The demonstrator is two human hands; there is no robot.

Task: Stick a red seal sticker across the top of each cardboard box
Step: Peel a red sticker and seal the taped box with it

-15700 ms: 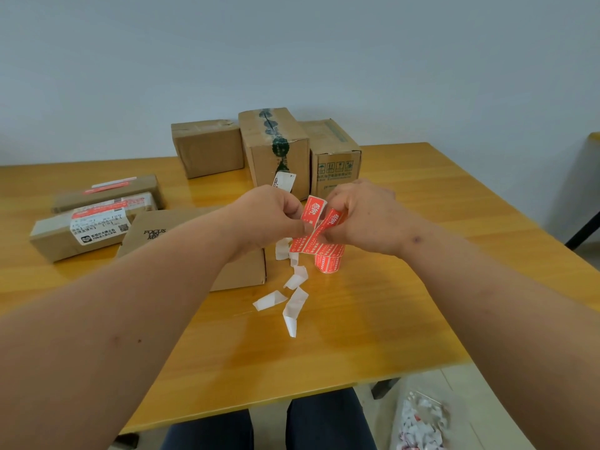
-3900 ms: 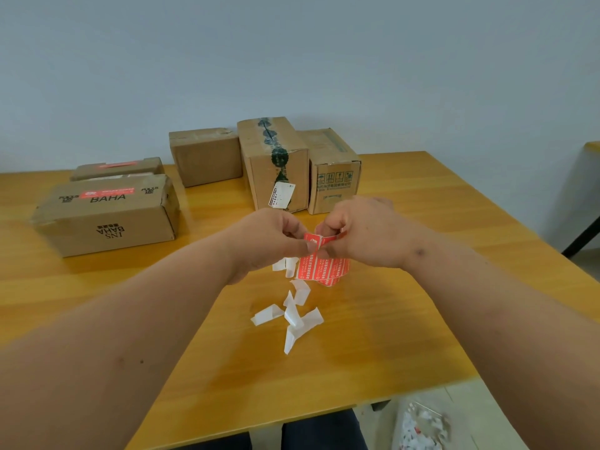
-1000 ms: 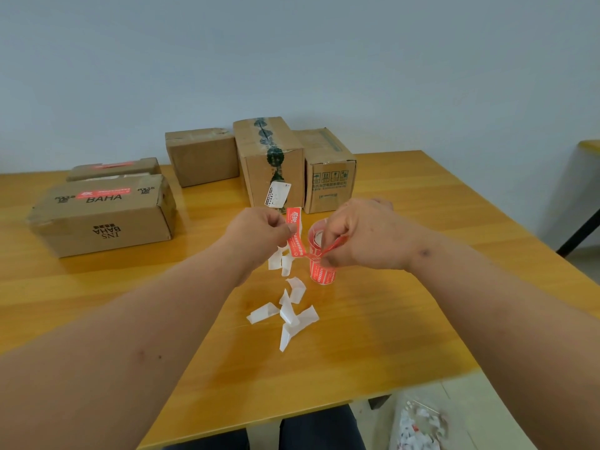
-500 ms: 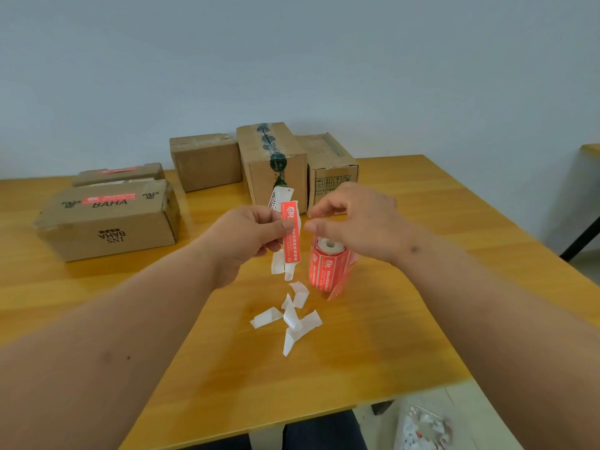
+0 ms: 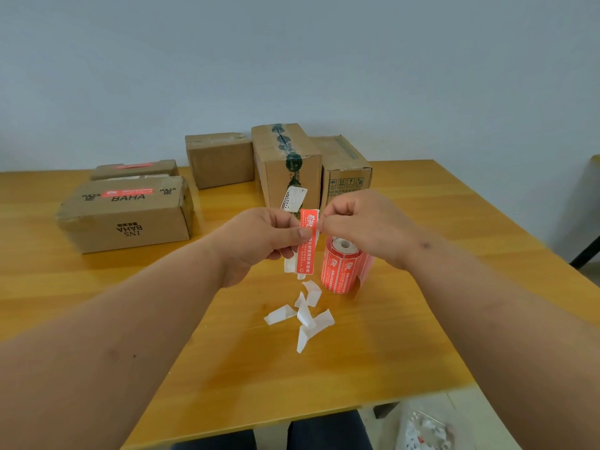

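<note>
Above the middle of the bench [image 5: 422,336], the left hand [image 5: 259,241] pinches a red seal sticker [image 5: 306,241] in a narrow grip, hanging upright; its small white print is unreadable. The right hand [image 5: 360,225] pinches the sticker's top edge. The sticker roll [image 5: 344,267] stands just right of it, near the white backing scraps [image 5: 305,316]. Far left, a box printed "BAHA" and "INS" [image 5: 126,216] carries a red seal. A green-taped box [image 5: 287,167] stands beyond the hands.
</note>
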